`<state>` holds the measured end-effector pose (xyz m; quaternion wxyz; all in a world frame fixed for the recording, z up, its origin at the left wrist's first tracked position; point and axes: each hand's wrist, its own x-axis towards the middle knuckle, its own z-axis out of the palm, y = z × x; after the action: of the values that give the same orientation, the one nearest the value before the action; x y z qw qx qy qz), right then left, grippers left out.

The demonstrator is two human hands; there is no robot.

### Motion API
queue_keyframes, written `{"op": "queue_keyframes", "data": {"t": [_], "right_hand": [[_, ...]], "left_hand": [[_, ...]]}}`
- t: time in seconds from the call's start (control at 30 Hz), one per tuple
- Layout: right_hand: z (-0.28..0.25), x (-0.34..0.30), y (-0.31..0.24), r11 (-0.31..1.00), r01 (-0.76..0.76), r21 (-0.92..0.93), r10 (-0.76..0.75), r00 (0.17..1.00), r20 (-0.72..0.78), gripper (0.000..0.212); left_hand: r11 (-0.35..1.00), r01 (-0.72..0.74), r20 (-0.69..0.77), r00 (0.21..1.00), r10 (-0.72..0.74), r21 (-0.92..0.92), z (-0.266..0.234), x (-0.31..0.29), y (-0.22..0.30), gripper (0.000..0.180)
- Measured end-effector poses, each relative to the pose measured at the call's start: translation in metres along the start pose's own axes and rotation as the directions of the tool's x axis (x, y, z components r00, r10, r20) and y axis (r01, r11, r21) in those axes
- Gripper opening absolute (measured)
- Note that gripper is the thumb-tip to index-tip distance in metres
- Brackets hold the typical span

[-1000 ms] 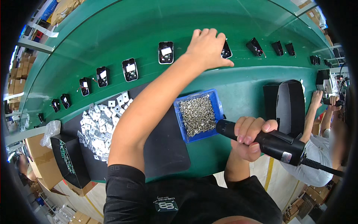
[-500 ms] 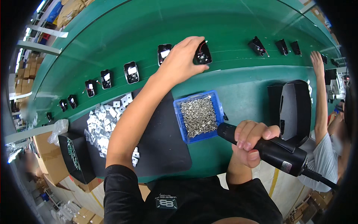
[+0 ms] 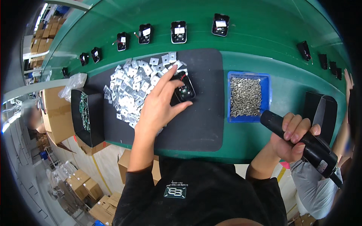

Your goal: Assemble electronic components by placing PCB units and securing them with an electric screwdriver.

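One pale label (image 3: 321,165) marks the black tool (image 3: 315,148) in the right hand (image 3: 292,138).

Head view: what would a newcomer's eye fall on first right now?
Probably the bright heap of silver plates on the left part of the dark mat, with the left hand reaching across to an open black case at its right. Next, the black corded tool gripped in the right hand, its nose by the lower right corner of the blue bin of small metal parts.
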<state>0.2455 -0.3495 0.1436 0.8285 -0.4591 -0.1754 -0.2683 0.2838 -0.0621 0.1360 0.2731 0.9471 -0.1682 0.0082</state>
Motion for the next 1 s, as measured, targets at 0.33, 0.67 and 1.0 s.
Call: {"op": "queue_keyframes", "data": {"t": [0.33,0.67,1.0], "right_hand": [[-0.003,0.001,-0.001,0.998,-0.052,0.026,0.049,0.991,0.122,0.039],[-0.001,0.000,0.000,0.999,-0.037,-0.004,0.037,0.994,0.104,0.042],[0.000,-0.001,0.006,0.998,-0.061,0.008,0.060,0.993,0.106,0.042]], "left_hand": [[0.992,0.000,-0.092,0.996,-0.012,-0.129,0.014,-0.034,-0.010,0.053],[0.995,0.065,-0.174,0.983,-0.050,0.082,0.023,-0.042,-0.005,0.049],[0.999,0.042,-0.147,0.988,-0.045,-0.022,0.028,-0.050,-0.012,0.042]]}}
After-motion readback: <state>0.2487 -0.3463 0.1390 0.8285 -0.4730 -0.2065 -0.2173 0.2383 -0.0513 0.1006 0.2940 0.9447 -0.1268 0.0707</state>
